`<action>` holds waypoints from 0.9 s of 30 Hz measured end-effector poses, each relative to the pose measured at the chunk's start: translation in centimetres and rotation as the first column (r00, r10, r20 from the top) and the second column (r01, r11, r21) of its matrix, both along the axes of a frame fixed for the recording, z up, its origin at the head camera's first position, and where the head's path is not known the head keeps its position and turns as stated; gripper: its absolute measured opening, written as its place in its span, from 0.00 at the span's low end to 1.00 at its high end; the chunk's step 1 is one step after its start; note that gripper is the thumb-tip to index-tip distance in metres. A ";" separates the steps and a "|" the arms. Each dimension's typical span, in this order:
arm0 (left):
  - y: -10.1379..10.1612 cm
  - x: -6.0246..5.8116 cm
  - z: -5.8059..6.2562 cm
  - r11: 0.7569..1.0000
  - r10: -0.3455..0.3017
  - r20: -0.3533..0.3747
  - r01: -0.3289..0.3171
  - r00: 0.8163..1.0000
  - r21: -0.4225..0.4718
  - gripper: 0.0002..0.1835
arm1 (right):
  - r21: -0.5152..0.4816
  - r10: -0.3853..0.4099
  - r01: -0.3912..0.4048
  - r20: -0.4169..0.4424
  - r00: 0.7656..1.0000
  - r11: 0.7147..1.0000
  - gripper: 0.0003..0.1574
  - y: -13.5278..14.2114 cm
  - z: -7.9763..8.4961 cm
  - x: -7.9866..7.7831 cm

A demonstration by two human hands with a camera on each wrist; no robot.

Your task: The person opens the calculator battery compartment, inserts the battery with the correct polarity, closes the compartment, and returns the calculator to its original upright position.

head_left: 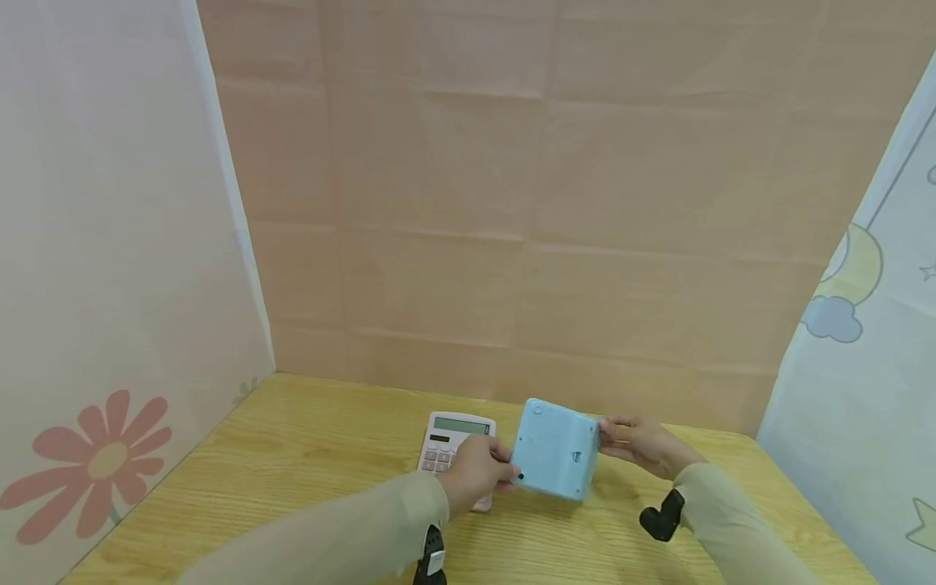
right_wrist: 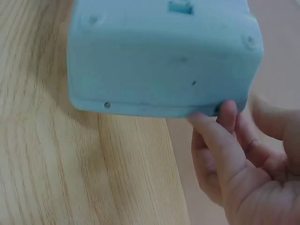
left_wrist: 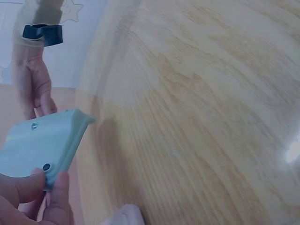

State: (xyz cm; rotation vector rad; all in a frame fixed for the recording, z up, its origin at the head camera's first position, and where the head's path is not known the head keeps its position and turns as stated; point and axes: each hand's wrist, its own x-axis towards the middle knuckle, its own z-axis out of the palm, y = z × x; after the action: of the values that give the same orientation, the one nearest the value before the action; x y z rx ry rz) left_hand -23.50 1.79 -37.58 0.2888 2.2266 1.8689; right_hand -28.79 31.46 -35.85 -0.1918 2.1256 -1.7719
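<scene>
A light-blue calculator is held up off the wooden table, its back facing me with screws and a battery-cover latch showing. Its keys and screen are hidden. My left hand pinches its lower left corner between thumb and fingers, beside a small dark round foot. At the right edge, my right hand grips the upper corner with its fingertips; the right wrist view shows those fingers at the corner. A pale pink calculator lies face up on the table, partly covered by my left hand.
The wooden table reaches back to a tan sheet. White printed sheets stand on the left and the right. Each wrist carries a black strap, such as the right one's strap.
</scene>
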 end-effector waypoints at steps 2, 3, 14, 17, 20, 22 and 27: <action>0.0 0.0 -0.2 1.000 0.014 -0.041 -0.014 0.999 0.006 0.06 | 0.004 -0.005 0.005 -0.009 1.000 1.000 0.31 -0.2 0.1 -0.1; -0.1 0.0 -0.4 1.000 0.023 -0.065 -0.022 0.998 0.005 0.05 | 0.004 -0.020 0.020 -0.005 1.000 1.000 0.32 -0.3 0.2 -0.1; -0.1 -0.4 -1.4 0.991 0.096 -0.242 -0.115 0.965 -0.063 0.05 | 0.022 -0.079 0.079 0.007 0.997 0.997 0.27 -1.0 0.4 0.0; -0.1 -0.5 -1.5 0.990 0.112 -0.257 -0.129 0.960 -0.052 0.07 | 0.002 -0.063 0.063 0.024 0.998 0.998 0.23 -1.1 0.2 0.2; 0.0 -0.6 -1.6 0.990 0.121 -0.259 -0.137 0.958 -0.043 0.09 | -0.003 -0.041 0.041 0.024 0.999 0.999 0.19 -1.0 0.0 0.3; 0.1 -0.6 -1.5 0.988 0.129 -0.260 -0.146 0.957 -0.047 0.09 | -0.001 -0.039 0.039 0.021 0.999 0.999 0.17 -0.9 -0.2 0.4; 0.3 -0.7 -1.5 0.978 0.173 -0.251 -0.196 0.953 -0.070 0.11 | 0.018 -0.053 0.053 0.014 0.999 0.998 0.17 -0.7 -0.4 0.4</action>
State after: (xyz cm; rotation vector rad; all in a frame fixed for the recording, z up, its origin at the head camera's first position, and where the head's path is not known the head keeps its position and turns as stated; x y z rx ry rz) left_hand -24.22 2.14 -39.04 0.3186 2.5790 1.9011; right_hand -28.36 30.77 -36.26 -0.1195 2.1541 -1.7781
